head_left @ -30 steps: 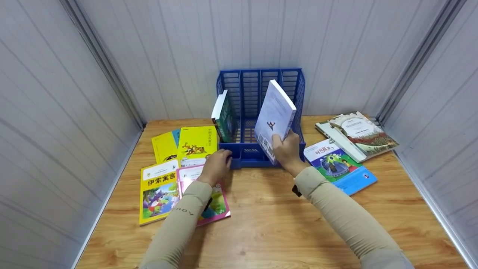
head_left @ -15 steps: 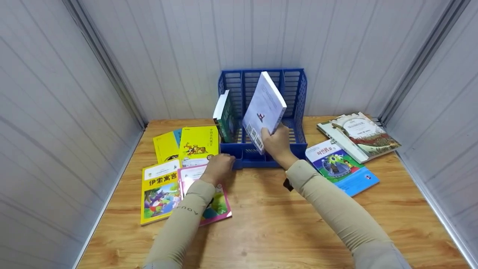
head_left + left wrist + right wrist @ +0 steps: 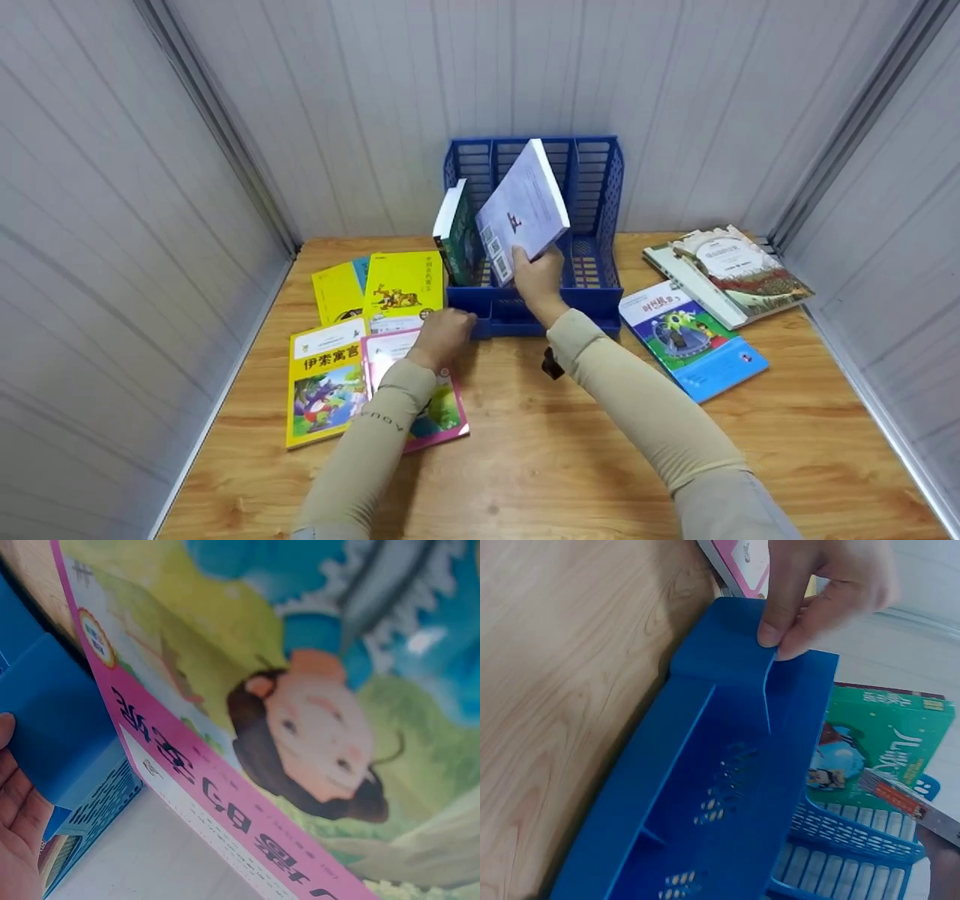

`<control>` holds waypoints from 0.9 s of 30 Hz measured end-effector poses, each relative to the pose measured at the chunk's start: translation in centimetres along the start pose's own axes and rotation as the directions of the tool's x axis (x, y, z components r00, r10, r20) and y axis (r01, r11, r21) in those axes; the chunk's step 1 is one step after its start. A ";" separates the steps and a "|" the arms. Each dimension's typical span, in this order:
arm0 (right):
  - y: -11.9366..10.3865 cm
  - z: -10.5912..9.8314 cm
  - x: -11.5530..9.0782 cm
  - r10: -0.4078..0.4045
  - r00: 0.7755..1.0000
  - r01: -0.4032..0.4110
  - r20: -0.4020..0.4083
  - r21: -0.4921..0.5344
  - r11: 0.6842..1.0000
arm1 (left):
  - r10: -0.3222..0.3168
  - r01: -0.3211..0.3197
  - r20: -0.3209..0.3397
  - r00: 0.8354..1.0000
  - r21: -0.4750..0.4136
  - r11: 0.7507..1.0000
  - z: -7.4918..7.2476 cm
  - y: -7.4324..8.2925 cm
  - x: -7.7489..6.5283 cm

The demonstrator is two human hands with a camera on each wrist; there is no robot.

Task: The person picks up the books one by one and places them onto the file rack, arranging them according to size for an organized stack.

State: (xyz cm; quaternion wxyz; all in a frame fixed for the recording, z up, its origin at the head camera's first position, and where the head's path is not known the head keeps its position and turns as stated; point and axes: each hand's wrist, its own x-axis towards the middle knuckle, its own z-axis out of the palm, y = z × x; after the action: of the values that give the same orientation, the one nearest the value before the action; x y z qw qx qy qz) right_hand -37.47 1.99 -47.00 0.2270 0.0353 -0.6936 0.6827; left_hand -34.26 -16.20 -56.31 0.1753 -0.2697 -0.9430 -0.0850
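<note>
My right hand (image 3: 541,283) grips a pale lavender book (image 3: 529,202) by its lower part, thumb on the back cover. The book tilts over the second compartment of a blue book rack (image 3: 592,315), right of a green book (image 3: 452,236) standing in the leftmost one. With thumb and fingertips my left hand (image 3: 445,334) pinches the rack's front tray wall at its left corner, as the right wrist view shows (image 3: 829,600). Below that wrist lies a pink-edged book (image 3: 450,409), whose cover fills much of the left wrist view.
Yellow books (image 3: 405,285) and a yellow-bordered picture book (image 3: 328,386) lie on the wooden table (image 3: 525,472) at left. On the right are a blue-and-white book (image 3: 694,341) and overlapping pale books (image 3: 739,266). Panel walls (image 3: 360,112) close in the back and sides.
My right hand has carried the lavender book leftward, from the rack's right half to beside the green book. My left hand stays at the rack's front left corner.
</note>
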 end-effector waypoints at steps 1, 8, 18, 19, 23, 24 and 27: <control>0.2 0.3 0.0 0.005 1.000 -0.005 -0.004 0.012 1.000 | 0.002 -0.002 -0.003 1.000 -0.001 1.000 0.0 0.0 0.0; 1.4 2.1 0.0 -0.053 0.999 0.053 0.002 0.009 0.999 | 0.001 -0.001 -0.013 1.000 0.030 1.000 -0.3 -0.1 0.0; 3.8 3.7 -0.4 -0.066 0.998 0.066 -0.020 0.006 0.998 | -0.007 0.006 0.032 0.999 0.010 1.000 -0.3 0.0 0.3; 3.9 3.9 -0.5 -0.059 0.998 0.059 -0.022 -0.005 0.998 | -0.010 0.009 0.032 0.999 0.013 1.000 -0.3 0.1 0.3; 4.4 4.4 -0.8 -0.054 0.998 0.052 -0.030 -0.063 0.997 | -0.014 0.013 0.039 0.999 0.024 1.000 -0.3 0.1 0.3; 4.6 4.5 -0.9 -0.056 0.998 0.054 -0.032 -0.078 0.995 | -0.013 0.012 0.039 0.999 0.025 1.000 -0.3 0.1 0.2; 5.2 4.7 -1.3 -0.056 0.998 0.054 -0.014 -0.125 0.991 | -0.012 0.011 0.037 0.999 0.020 1.000 -0.2 0.0 0.0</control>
State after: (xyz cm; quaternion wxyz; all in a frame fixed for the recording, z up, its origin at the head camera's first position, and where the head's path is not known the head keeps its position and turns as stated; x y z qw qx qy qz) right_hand -39.44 -2.54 -52.11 0.2537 0.0342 -0.7317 0.6317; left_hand -34.21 -16.20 -56.08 0.1599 -0.2641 -0.9485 -0.0714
